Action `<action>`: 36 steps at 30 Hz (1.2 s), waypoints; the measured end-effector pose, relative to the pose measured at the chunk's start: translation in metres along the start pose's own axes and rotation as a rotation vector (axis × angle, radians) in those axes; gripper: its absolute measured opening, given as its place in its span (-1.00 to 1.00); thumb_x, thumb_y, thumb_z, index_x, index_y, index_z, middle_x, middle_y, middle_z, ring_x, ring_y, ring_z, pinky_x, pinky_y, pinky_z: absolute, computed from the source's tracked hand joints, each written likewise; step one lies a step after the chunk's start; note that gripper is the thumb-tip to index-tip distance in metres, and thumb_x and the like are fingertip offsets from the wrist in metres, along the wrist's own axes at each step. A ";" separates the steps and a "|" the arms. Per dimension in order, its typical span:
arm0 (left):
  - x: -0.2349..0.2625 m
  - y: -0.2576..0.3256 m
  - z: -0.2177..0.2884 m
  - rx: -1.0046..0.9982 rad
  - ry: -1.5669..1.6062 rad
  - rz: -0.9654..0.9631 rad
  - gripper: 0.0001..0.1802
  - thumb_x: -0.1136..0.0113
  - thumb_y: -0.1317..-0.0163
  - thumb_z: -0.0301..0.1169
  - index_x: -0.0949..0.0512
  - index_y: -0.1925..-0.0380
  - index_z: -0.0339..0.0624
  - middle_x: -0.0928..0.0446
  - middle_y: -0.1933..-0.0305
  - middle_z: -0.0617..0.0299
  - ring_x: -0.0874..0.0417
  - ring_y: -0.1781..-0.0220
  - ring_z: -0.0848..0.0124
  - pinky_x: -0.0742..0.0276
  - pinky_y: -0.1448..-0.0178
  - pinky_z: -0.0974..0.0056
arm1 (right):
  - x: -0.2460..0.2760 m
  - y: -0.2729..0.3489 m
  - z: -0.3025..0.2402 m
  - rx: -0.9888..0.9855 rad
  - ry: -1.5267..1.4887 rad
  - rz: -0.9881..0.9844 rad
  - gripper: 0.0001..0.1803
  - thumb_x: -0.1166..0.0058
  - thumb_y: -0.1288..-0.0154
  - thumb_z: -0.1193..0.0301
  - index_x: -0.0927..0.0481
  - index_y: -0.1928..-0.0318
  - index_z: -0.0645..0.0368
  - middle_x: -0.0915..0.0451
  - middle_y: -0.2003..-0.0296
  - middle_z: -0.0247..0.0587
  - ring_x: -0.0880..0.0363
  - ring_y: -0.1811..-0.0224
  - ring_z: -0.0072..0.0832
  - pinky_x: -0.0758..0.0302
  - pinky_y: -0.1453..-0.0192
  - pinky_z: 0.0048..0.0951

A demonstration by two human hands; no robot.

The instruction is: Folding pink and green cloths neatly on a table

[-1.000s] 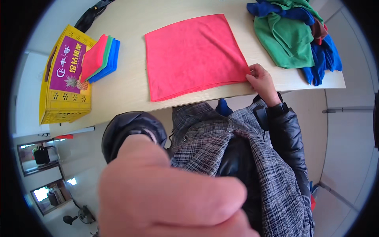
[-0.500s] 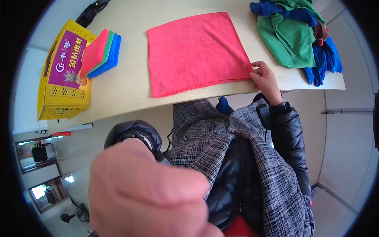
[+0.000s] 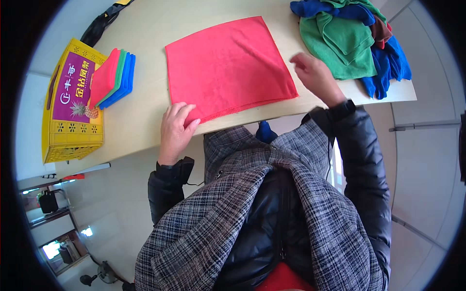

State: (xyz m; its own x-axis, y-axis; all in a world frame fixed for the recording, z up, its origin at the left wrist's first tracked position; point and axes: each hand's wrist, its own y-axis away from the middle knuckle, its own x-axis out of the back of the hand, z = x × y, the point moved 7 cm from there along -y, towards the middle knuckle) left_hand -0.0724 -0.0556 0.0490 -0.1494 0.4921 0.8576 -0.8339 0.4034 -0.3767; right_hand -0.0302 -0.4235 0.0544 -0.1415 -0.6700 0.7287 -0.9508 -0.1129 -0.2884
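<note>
Close to the near edge of the tabletop (image 3: 141,116), the left hand (image 3: 177,128), thumb and fingers spread apart, rested ungripping on the near left corner of a flat red cloth (image 3: 230,68), while the right hand (image 3: 316,76), loosely half-open and empty, hung between it and rumpled cloths (image 3: 342,48) by the tabletop's right edge

Outer garment (image 3: 204,213): black, grey and white plaid, worn open, with a small round fastener (image 3: 221,173) on one side.
Jacket (image 3: 252,233): glossy black, quilted, with a dark front zip (image 3: 282,237).
Sleeves (image 3: 366,150): black, padded in segments.
Inner layer (image 3: 284,280): red, visible below the zip.
Wristbands (image 3: 185,169): black, one per wrist.
Cord (image 3: 195,184): thin, dark, beside the left wrist.
Left fingers (image 3: 185,111) and right fingers (image 3: 303,59): bare.
</note>
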 end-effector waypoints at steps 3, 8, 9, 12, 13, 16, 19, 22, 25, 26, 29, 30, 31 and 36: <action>-0.007 -0.002 0.006 -0.050 -0.034 -0.027 -0.64 -0.40 -0.09 -0.44 -0.65 0.06 -0.21 -0.59 0.03 0.11 -0.57 -0.05 0.10 -0.49 -0.18 0.11 | -0.026 -0.042 -0.004 0.177 0.031 -0.048 -0.66 -0.02 -0.30 0.57 -0.58 -0.08 0.27 -0.64 0.03 0.00 -0.63 0.03 -0.14 -0.56 -0.10 -0.29; -0.016 -0.014 0.038 -0.180 -0.028 -0.045 -0.66 -0.41 -0.06 -0.44 -0.64 0.12 -0.22 -0.58 0.07 0.12 -0.57 -0.04 0.14 -0.47 -0.16 0.10 | -0.068 -0.092 0.005 0.238 0.196 -0.166 -0.54 0.10 -0.34 0.54 -0.53 -0.24 0.19 -0.55 -0.22 0.05 -0.49 -0.30 -0.02 -0.43 -0.39 -0.18; -0.018 -0.014 0.048 -0.233 -0.024 -0.048 -0.67 -0.41 -0.05 -0.44 -0.64 0.14 -0.23 -0.58 0.08 0.12 -0.57 -0.02 0.15 -0.48 -0.15 0.10 | -0.075 -0.098 0.008 0.230 0.225 -0.194 -0.52 0.11 -0.34 0.53 -0.51 -0.27 0.18 -0.54 -0.25 0.04 -0.47 -0.32 -0.03 -0.42 -0.40 -0.19; -0.026 -0.023 0.063 -0.288 -0.015 -0.004 -0.73 -0.39 -0.06 -0.45 -0.62 0.21 -0.24 -0.56 0.14 0.14 -0.57 0.01 0.18 -0.49 -0.12 0.12 | -0.092 -0.110 0.014 0.215 0.274 -0.270 -0.48 0.12 -0.35 0.52 -0.47 -0.32 0.15 -0.51 -0.29 0.01 -0.44 -0.35 -0.05 -0.39 -0.44 -0.20; -0.029 -0.026 0.068 -0.321 -0.010 0.016 -0.76 -0.38 -0.07 -0.46 -0.61 0.24 -0.25 -0.55 0.18 0.15 -0.57 0.03 0.19 -0.49 -0.10 0.13 | -0.094 -0.114 0.017 0.212 0.284 -0.272 -0.47 0.12 -0.35 0.52 -0.47 -0.33 0.15 -0.51 -0.30 0.01 -0.44 -0.36 -0.06 -0.38 -0.45 -0.21; -0.041 -0.034 0.077 -0.367 -0.010 -0.007 -0.84 -0.34 -0.09 -0.47 -0.59 0.32 -0.22 -0.52 0.25 0.17 -0.56 0.09 0.22 -0.51 -0.06 0.16 | -0.101 -0.117 0.018 0.202 0.296 -0.284 -0.45 0.10 -0.34 0.51 -0.46 -0.35 0.14 -0.50 -0.31 0.00 -0.43 -0.38 -0.08 -0.37 -0.46 -0.22; -0.053 -0.039 0.078 -0.403 -0.034 -0.019 -0.90 -0.28 -0.10 -0.49 -0.57 0.38 -0.20 -0.48 0.31 0.18 -0.54 0.15 0.25 -0.52 -0.01 0.19 | -0.103 -0.117 0.018 0.199 0.326 -0.270 -0.44 0.07 -0.33 0.50 -0.45 -0.36 0.14 -0.49 -0.32 -0.01 -0.42 -0.39 -0.08 -0.35 -0.48 -0.23; -0.059 -0.042 0.079 -0.423 -0.083 -0.022 -0.95 -0.23 -0.09 -0.50 -0.55 0.44 -0.18 -0.45 0.35 0.19 -0.53 0.20 0.27 -0.53 0.03 0.21 | -0.101 -0.117 0.019 0.205 0.329 -0.255 -0.44 0.05 -0.32 0.50 -0.45 -0.36 0.15 -0.49 -0.32 -0.01 -0.42 -0.39 -0.08 -0.35 -0.49 -0.23; -0.060 -0.042 0.084 -0.464 -0.144 -0.030 -0.98 -0.17 -0.06 -0.51 -0.52 0.49 -0.16 -0.45 0.38 0.19 -0.54 0.22 0.28 -0.55 0.10 0.21 | -0.101 -0.118 0.020 0.203 0.338 -0.254 -0.43 0.04 -0.32 0.50 -0.45 -0.36 0.15 -0.49 -0.32 -0.01 -0.41 -0.39 -0.08 -0.35 -0.49 -0.24; -0.061 -0.043 0.084 -0.465 -0.147 -0.026 -0.98 -0.17 -0.06 -0.51 -0.52 0.49 -0.16 -0.45 0.38 0.19 -0.54 0.22 0.28 -0.55 0.10 0.21 | -0.102 -0.118 0.021 0.195 0.345 -0.264 -0.43 0.04 -0.32 0.50 -0.45 -0.36 0.15 -0.48 -0.33 -0.02 -0.41 -0.40 -0.09 -0.34 -0.50 -0.24; -0.068 -0.041 0.083 -0.431 -0.211 -0.100 -0.90 -0.22 -0.03 -0.54 -0.48 0.46 -0.19 -0.43 0.39 0.16 -0.54 0.25 0.22 -0.55 0.11 0.16 | -0.104 -0.116 0.022 0.201 0.368 -0.261 -0.43 0.03 -0.32 0.50 -0.45 -0.36 0.15 -0.48 -0.34 -0.03 -0.40 -0.40 -0.09 -0.34 -0.50 -0.24; -0.067 -0.041 0.084 -0.433 -0.213 -0.096 -0.90 -0.22 -0.03 -0.54 -0.48 0.46 -0.19 -0.43 0.39 0.16 -0.54 0.25 0.22 -0.55 0.11 0.16 | -0.105 -0.115 0.023 0.209 0.382 -0.252 -0.43 0.03 -0.32 0.50 -0.45 -0.36 0.15 -0.47 -0.34 -0.03 -0.40 -0.40 -0.10 -0.34 -0.50 -0.24; -0.064 -0.042 0.084 -0.422 -0.202 -0.080 -0.91 -0.21 -0.03 -0.53 -0.47 0.48 -0.18 -0.43 0.40 0.17 -0.54 0.25 0.24 -0.56 0.13 0.17 | -0.105 -0.115 0.025 0.216 0.396 -0.243 -0.44 0.03 -0.32 0.49 -0.45 -0.36 0.15 -0.47 -0.34 -0.04 -0.40 -0.40 -0.10 -0.34 -0.50 -0.24; -0.050 -0.043 0.082 -0.379 -0.115 -0.100 -0.89 -0.23 -0.02 -0.50 -0.46 0.52 -0.17 -0.45 0.40 0.17 -0.56 0.26 0.27 -0.57 0.16 0.20 | -0.107 -0.117 0.026 0.250 0.440 -0.234 -0.43 0.02 -0.32 0.49 -0.45 -0.36 0.14 -0.45 -0.36 -0.06 -0.40 -0.39 -0.10 -0.35 -0.49 -0.23</action>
State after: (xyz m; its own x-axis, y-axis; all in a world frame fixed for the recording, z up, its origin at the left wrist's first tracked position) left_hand -0.0728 -0.1613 0.0508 -0.1536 0.3552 0.9221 -0.5958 0.7111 -0.3732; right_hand 0.1038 -0.3570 -0.0059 -0.0868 -0.2430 0.9661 -0.8841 -0.4282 -0.1872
